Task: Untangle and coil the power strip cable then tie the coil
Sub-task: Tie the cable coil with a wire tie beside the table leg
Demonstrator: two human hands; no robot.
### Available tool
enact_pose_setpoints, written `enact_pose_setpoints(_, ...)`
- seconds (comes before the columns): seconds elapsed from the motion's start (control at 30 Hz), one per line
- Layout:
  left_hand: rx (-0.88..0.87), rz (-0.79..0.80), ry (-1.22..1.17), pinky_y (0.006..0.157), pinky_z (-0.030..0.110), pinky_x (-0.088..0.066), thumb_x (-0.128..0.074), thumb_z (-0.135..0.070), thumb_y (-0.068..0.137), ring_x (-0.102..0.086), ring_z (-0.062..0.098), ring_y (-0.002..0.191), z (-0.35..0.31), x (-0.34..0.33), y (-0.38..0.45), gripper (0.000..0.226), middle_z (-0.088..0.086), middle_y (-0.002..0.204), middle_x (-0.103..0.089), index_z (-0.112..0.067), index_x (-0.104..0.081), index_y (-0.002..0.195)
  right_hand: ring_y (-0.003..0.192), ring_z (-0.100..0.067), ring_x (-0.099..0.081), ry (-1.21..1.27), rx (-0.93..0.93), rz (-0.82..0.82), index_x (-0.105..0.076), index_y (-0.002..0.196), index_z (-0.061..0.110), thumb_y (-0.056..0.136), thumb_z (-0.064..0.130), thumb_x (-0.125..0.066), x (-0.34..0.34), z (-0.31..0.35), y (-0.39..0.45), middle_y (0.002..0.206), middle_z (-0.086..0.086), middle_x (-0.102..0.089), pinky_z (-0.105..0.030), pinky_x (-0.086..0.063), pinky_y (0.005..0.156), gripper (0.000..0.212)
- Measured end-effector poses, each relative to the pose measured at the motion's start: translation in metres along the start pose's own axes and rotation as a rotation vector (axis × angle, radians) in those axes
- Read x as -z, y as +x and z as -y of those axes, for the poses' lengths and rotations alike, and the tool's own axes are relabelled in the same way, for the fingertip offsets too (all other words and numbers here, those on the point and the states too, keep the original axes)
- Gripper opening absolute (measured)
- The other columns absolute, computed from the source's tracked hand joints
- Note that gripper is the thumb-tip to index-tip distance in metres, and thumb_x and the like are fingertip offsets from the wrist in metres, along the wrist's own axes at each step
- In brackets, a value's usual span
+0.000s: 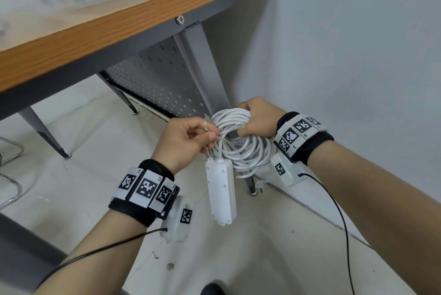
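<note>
The white power strip cable (pixel 241 149) is wound into a round coil of several loops, held in the air between both hands. My right hand (pixel 259 116) grips the coil's upper right side, fingers curled round the loops. My left hand (pixel 188 138) pinches a thin clear tie (pixel 211 127) against the coil's left side. The white power strip body (pixel 220 194) hangs straight down below the coil. The plug (pixel 259 186) dangles low behind the coil, partly hidden.
A wood-topped desk (pixel 133 20) with grey metal legs (pixel 205 65) and a perforated panel (pixel 155 79) stands ahead. A grey wall (pixel 346 43) closes the right side. Chair legs (pixel 9 189) show at the left edge. The pale floor (pixel 238 259) lies below.
</note>
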State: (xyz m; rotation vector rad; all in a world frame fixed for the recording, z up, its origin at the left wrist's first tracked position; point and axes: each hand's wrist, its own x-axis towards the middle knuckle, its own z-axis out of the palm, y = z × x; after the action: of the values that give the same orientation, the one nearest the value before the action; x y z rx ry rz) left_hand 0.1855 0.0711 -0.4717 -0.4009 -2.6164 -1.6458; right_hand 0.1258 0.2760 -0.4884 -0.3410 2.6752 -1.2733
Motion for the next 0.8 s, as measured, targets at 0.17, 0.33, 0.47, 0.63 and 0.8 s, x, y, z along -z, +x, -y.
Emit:
enact_pose_setpoints(0.17, 0.027, 0.011, -0.076, 0.064, 0.035, -0.06, -0.048, 0.017, 0.089, -0.067, 0.021, 0.062, 0.0027, -0.0005, -0.0039, 0.029, 0.012, 0.068, -0.069, -0.008, -0.061, 0.082, 0.046, -0.004, -0.061, 0.007, -0.004, -0.006, -0.063, 0.074, 0.019, 0.066, 0.014, -0.079, 0.0013, 0.0008, -0.0017, 0.059, 0.007, -0.065, -0.018, -0.045, 0.048, 0.019)
enact_pose_setpoints(0.33, 0.028, 0.047, -0.127, 0.06, 0.035, -0.058, -0.053, 0.013, 0.089, -0.067, 0.023, 0.067, 0.0005, -0.0008, -0.005, 0.027, 0.014, 0.073, -0.06, -0.011, -0.063, 0.094, 0.046, -0.004, -0.061, 0.009, 0.004, -0.013, -0.063, 0.074, 0.019, 0.066, 0.013, -0.078, 0.0017, 0.0016, -0.0011, 0.06, 0.007, -0.065, -0.017, -0.045, 0.046, 0.018)
enact_pose_setpoints(0.47, 0.025, 0.018, -0.158, 0.049, 0.026, -0.046, -0.069, 0.007, 0.082, -0.055, 0.025, 0.061, -0.0002, -0.0006, -0.0074, 0.02, 0.026, 0.074, -0.061, -0.01, -0.065, 0.091, 0.051, -0.006, -0.064, 0.012, 0.009, -0.013, -0.065, 0.077, 0.018, 0.066, 0.013, -0.08, 0.0009, 0.0004, 0.0002, 0.064, 0.004, -0.068, -0.019, -0.048, 0.049, 0.019)
enact_pose_setpoints(0.63, 0.019, -0.079, -0.203, 0.05, 0.025, -0.049, -0.068, 0.006, 0.084, -0.063, 0.016, 0.058, -0.0008, -0.0027, -0.0071, 0.01, 0.023, 0.078, -0.072, -0.003, -0.069, 0.09, 0.05, -0.002, -0.064, 0.012, 0.018, -0.001, -0.064, 0.075, 0.021, 0.066, 0.01, -0.08, 0.0017, 0.0009, 0.0008, 0.063, 0.007, -0.067, -0.015, -0.046, 0.047, 0.021)
enact_pose_setpoints(0.8, -0.017, -0.085, -0.208, 0.066, 0.024, -0.058, -0.065, 0.01, 0.085, -0.071, 0.017, 0.067, -0.0003, -0.0053, -0.0077, 0.018, 0.008, 0.076, -0.075, -0.005, -0.073, 0.089, 0.056, -0.008, -0.066, 0.007, 0.011, -0.001, -0.064, 0.078, 0.019, 0.067, 0.009, -0.08, 0.0009, 0.001, 0.0016, 0.07, 0.002, -0.069, -0.019, -0.048, 0.052, 0.021)
